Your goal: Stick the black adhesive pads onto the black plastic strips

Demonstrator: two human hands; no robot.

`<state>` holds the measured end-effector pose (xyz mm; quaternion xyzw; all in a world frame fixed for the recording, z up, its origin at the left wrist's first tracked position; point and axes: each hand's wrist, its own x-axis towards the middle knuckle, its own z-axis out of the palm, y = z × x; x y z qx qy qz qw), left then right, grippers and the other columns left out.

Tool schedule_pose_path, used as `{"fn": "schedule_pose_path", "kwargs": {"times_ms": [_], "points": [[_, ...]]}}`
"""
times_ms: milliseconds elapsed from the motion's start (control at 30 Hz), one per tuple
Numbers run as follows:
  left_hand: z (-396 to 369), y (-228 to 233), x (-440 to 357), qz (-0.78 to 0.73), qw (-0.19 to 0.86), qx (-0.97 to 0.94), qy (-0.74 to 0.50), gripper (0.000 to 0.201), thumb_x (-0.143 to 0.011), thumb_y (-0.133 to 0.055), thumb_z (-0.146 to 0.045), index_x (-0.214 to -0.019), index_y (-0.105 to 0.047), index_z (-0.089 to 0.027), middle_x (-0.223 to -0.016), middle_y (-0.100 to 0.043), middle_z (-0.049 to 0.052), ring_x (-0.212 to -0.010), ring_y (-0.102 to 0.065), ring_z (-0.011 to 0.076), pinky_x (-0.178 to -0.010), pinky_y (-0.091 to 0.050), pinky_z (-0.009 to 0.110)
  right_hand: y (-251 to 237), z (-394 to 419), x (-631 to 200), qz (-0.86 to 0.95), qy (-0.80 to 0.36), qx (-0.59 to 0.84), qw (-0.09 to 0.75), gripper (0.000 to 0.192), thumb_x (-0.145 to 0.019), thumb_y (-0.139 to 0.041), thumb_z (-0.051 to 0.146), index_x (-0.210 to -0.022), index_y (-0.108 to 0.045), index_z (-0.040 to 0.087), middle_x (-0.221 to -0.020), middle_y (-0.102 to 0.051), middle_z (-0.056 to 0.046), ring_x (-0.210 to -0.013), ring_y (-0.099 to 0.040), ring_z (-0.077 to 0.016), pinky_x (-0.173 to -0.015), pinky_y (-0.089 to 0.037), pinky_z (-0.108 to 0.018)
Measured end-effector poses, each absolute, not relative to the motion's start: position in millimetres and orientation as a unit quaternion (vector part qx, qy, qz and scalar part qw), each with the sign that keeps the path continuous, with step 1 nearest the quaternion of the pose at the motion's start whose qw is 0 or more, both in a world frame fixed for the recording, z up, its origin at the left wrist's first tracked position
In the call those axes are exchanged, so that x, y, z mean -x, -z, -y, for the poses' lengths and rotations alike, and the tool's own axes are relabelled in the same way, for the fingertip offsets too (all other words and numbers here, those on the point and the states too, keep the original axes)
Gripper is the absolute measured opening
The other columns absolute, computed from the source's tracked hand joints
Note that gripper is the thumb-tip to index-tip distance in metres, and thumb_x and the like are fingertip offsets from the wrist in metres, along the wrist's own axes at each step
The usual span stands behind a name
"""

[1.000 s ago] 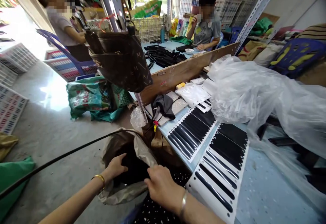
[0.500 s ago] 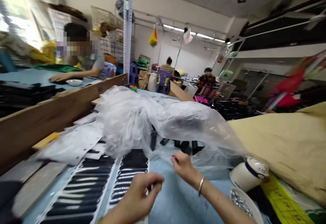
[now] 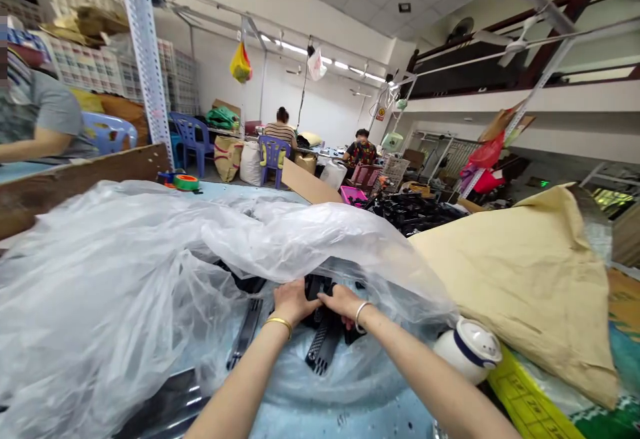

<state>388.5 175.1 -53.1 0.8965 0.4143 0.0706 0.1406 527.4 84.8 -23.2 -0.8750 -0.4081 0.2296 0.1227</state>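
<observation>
Both my hands reach into the mouth of a large clear plastic bag (image 3: 125, 259) lying on the blue table (image 3: 345, 419). My left hand (image 3: 290, 300) and my right hand (image 3: 340, 302) meet on a bundle of black perforated straps (image 3: 323, 332) and grip it together. One more black strap (image 3: 246, 332) lies to the left under the plastic. The bag's upper fold drapes over my fingers, hiding their tips.
A white lidded mug (image 3: 467, 349) stands right of my right forearm. A big tan sack (image 3: 510, 272) fills the right side. A wooden board (image 3: 85, 176) borders the far left. A heap of black parts (image 3: 415, 209) lies beyond. Several people sit at tables farther back.
The view has swung right from the floor sack to the table. My hands left the sack, came up over the table, and now grip the black straps inside the plastic bag.
</observation>
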Motion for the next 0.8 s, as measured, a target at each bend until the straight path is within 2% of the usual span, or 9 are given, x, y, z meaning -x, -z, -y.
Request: {"fn": "schedule_pose_path", "kwargs": {"times_ms": [100, 200, 267, 367, 433, 533, 600, 667, 800], "points": [[-183.7, 55.4, -385.6, -0.406, 0.125, -0.901, -0.082, 0.033, -0.094, -0.06, -0.032, -0.124, -0.057, -0.018, -0.125, -0.059, 0.01, -0.105, -0.062, 0.0242, -0.087, -0.054, 0.045, 32.7, -80.1, -520.4, 0.409, -0.222, 0.879, 0.103, 0.047, -0.086, -0.059, 0.056, -0.088, -0.071, 0.011, -0.07, -0.071, -0.011, -0.056, -0.069, -0.0225, -0.051, -0.052, -0.029], [-188.3, 54.1, -368.6, -0.399, 0.105, -0.907, -0.083, 0.033, -0.094, -0.061, -0.032, -0.124, -0.057, -0.018, -0.126, -0.059, 0.01, -0.106, -0.062, 0.0246, -0.088, -0.054, 0.045, 30.8, -81.4, -511.0, 0.417, -0.204, 0.88, 0.1, 0.031, -0.078, -0.068, 0.041, -0.087, -0.072, 0.011, -0.07, -0.073, -0.013, -0.055, -0.07, -0.0247, -0.049, -0.049, -0.028], [-183.1, 53.6, -357.0, -0.379, 0.098, -0.917, -0.078, 0.033, -0.094, -0.061, -0.032, -0.124, -0.057, -0.018, -0.127, -0.058, 0.01, -0.108, -0.061, 0.0248, -0.089, -0.053, 0.045, 29.6, -81.4, -496.8, 0.432, -0.194, 0.875, 0.103, 0.021, -0.071, -0.071, 0.029, -0.083, -0.074, 0.012, -0.072, -0.075, -0.014, -0.063, -0.072, -0.027, -0.053, -0.05, -0.028], [-166.3, 55.9, -344.8, -0.347, 0.1, -0.93, -0.066, 0.041, -0.091, -0.064, -0.03, -0.129, -0.054, -0.019, -0.127, -0.059, 0.011, -0.11, -0.06, 0.0274, -0.092, -0.05, 0.049, 31.3, -77.5, -468.7, 0.458, -0.168, 0.865, 0.116, 0.025, -0.065, -0.074, 0.028, -0.086, -0.075, 0.014, -0.089, -0.076, -0.015, -0.089, -0.073, -0.03, -0.068, -0.053, -0.028], [-155.7, 58.4, -339.7, -0.341, 0.104, -0.932, -0.062, 0.056, -0.083, -0.07, -0.022, -0.135, -0.05, -0.02, -0.124, -0.061, 0.015, -0.11, -0.061, 0.0324, -0.092, -0.049, 0.05, 32.8, -73.9, -454.5, 0.464, -0.156, 0.863, 0.123, 0.03, -0.066, -0.074, 0.032, -0.09, -0.075, 0.015, -0.097, -0.076, -0.016, -0.099, -0.07, -0.0309, -0.075, -0.054, -0.03], [-149.6, 57.7, -333.7, -0.339, 0.114, -0.931, -0.069, 0.074, -0.072, -0.067, -0.007, -0.141, -0.044, -0.019, -0.116, -0.066, 0.019, -0.106, -0.065, 0.0363, -0.088, -0.049, 0.046, 32.5, -71.2, -447.4, 0.456, -0.157, 0.867, 0.127, 0.028, -0.066, -0.077, 0.032, -0.088, -0.075, 0.015, -0.093, -0.075, -0.016, -0.096, -0.071, -0.0312, -0.075, -0.054, -0.031], [-151.6, 51.5, -329.6, -0.34, 0.124, -0.929, -0.081, 0.074, -0.068, -0.06, -0.002, -0.14, -0.046, -0.017, -0.112, -0.069, 0.018, -0.103, -0.066, 0.0349, -0.087, -0.049, 0.044, 31.6, -71.4, -448.2, 0.444, -0.164, 0.871, 0.131, 0.025, -0.067, -0.08, 0.028, -0.088, -0.074, 0.014, -0.09, -0.074, -0.016, -0.092, -0.071, -0.0301, -0.074, -0.054, -0.032], [-154.2, 40.8, -323.7, -0.346, 0.134, -0.923, -0.103, 0.073, -0.065, -0.056, 0.0, -0.136, -0.048, -0.015, -0.114, -0.069, 0.018, -0.106, -0.066, 0.0344, -0.089, -0.049, 0.042, 31.1, -71.6, -449.1, 0.437, -0.172, 0.872, 0.14, 0.025, -0.077, -0.077, 0.03, -0.095, -0.071, 0.013, -0.094, -0.073, -0.013, -0.09, -0.07, -0.0258, -0.076, -0.055, -0.034], [-139.7, 19.8, -298.5, -0.337, 0.155, -0.915, -0.161, 0.08, -0.065, -0.053, -0.002, -0.143, -0.039, -0.013, -0.131, -0.062, 0.017, -0.121, -0.058, 0.0305, -0.1, -0.046, 0.038, 29.1, -69.6, -450.1, 0.445, -0.186, 0.859, 0.172, 0.026, -0.094, -0.062, 0.034, -0.113, -0.062, 0.015, -0.11, -0.065, -0.007, -0.093, -0.066, -0.0194, -0.079, -0.056, -0.036]]}}
